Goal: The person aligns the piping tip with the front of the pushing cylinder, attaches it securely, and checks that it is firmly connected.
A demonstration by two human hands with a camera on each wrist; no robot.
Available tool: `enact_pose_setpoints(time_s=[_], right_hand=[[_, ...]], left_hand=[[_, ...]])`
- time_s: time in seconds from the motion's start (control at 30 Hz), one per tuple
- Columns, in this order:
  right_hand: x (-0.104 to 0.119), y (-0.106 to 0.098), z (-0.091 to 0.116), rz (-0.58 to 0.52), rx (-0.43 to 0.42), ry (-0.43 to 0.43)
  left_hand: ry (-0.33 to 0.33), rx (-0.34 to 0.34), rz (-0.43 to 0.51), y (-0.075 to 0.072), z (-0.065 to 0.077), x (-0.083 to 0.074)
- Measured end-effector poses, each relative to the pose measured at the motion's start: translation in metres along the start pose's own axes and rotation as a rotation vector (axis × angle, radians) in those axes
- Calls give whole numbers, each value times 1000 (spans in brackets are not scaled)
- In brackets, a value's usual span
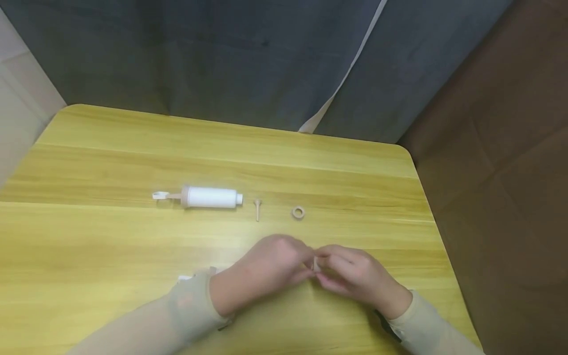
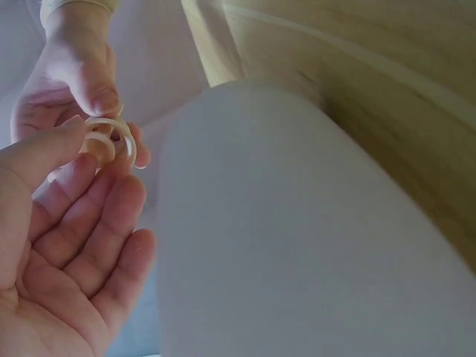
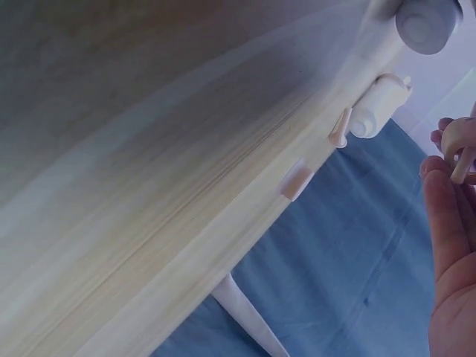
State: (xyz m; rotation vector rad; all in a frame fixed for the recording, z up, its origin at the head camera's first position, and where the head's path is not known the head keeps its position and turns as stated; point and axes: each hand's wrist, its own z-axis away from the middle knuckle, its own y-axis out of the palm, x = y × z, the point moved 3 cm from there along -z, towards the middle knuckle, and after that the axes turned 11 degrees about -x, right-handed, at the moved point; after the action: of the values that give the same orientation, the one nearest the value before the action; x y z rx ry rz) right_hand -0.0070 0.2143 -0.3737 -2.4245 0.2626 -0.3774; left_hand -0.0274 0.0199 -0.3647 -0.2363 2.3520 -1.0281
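Yellow wood-grain counter (image 1: 111,165), dark curtain (image 1: 213,59) behind — left hand (image 1: 268,261) and right hand (image 1: 361,276) both pinch one pale ringed piece (image 3: 460,134); beyond lies a white cylinder (image 1: 212,197).

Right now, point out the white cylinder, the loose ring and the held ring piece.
White cylinder (image 1: 212,197): head view, middle of its body.
Loose ring (image 3: 297,181): right wrist view, its outer side.
Held ring piece (image 3: 461,133): right wrist view, its curved band.
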Motion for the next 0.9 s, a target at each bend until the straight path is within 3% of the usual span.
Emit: enact_pose_setpoints(time_s=[0.17,0.43,0.9], right_hand=[[-1,0,1,4,-4,6],[-1,1,1,3,-9,11],[-2,1,-2,5,-4,-15]], left_hand=[[5,15,-3,0,0,-1],[34,-19,-20,-1,3,-1],[77,-18,-108,-2,4,1]])
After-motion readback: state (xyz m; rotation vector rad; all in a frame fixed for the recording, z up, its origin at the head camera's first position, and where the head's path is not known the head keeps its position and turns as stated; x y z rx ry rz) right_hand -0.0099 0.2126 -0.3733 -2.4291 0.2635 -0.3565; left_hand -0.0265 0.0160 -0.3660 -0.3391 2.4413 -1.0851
